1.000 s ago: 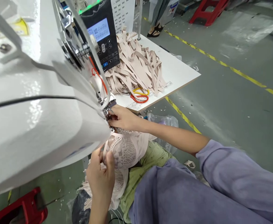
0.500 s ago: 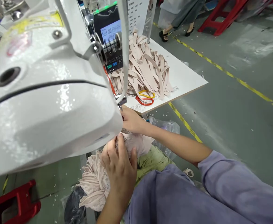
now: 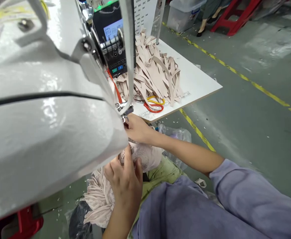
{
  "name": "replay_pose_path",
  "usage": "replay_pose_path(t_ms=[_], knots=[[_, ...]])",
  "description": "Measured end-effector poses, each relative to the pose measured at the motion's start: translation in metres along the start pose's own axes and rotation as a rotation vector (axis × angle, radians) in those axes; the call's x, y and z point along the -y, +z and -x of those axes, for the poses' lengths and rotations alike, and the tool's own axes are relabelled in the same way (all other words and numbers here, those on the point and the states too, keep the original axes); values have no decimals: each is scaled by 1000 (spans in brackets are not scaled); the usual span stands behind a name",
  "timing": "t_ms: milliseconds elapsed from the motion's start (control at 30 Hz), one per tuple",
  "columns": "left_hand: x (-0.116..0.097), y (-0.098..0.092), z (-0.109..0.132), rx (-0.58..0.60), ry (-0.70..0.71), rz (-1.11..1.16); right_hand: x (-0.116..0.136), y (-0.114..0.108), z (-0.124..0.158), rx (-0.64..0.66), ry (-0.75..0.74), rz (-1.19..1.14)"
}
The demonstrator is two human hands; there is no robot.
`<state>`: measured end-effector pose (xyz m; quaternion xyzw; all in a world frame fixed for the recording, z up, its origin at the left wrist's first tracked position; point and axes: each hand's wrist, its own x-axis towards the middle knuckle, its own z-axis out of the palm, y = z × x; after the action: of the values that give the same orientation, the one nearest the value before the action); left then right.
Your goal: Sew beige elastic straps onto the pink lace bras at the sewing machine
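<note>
Right arm reaches in from right side of view, bare forearm (image 3: 190,152) slanting up-left, wrist fairly straight. Right hand (image 3: 140,130) has fingertips hidden; grip unclear. Left forearm (image 3: 122,215) rises from bottom edge. Left hand (image 3: 124,179) lower, back showing, index finger extended, thumb apart. Hands near each other, not touching.

A red stool (image 3: 237,16) stands at the upper right of the frame, near another person's foot (image 3: 202,28) and a translucent box (image 3: 181,16). Yellow tape (image 3: 269,94) crosses the green floor (image 3: 260,139). Red plastic furniture (image 3: 28,220) shows at lower left, a printed sheet (image 3: 145,16) at top centre.
</note>
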<state>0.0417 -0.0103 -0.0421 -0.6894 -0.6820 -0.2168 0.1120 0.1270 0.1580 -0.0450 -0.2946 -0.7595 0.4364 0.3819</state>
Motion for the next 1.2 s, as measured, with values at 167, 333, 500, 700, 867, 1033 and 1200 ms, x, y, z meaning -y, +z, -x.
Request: replay_pose_path(t_ms=[167,333,500,700,867,1033,1200], knots=[[-1,1,-2,-10,12,-30,-3,0,0,-6,-3,-6],[-1,2,-2,-6,7,-42,-7,2,0,-14,-26,-23],[-2,4,-3,-6,9,-54,-9,3,1,-38,-38,-34],[16,4,3,-52,-151,102,-9,1,15,-119,-9,-148],[37,6,8,72,-576,546,-10,-1,40,-161,63,-201],[42,12,6,156,-685,768,-11,0,58,-156,104,-199],[41,17,12,2,-760,785,-12,0,66,-134,126,-200]])
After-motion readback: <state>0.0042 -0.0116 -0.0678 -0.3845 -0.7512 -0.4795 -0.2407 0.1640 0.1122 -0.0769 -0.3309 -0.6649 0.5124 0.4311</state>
